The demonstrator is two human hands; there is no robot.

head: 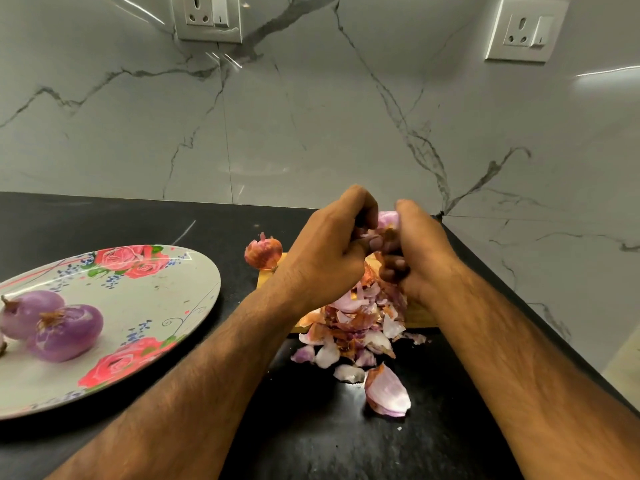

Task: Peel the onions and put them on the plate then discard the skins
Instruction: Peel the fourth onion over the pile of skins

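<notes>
Purple, the onion (pixel 388 220) sits between my left hand (pixel 325 252) and right hand (pixel 420 251), the fingers (pixel 394 263) of both curled round it above the skins (pixel 360 327) heaped on the black counter (pixel 104 220). Two peeled onions (pixel 65 332) lie on the plate (pixel 149 299).

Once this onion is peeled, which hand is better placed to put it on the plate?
Probably the left hand: the plate lies on its side. The right hand, also gripping the onion, would have to reach across.
</notes>
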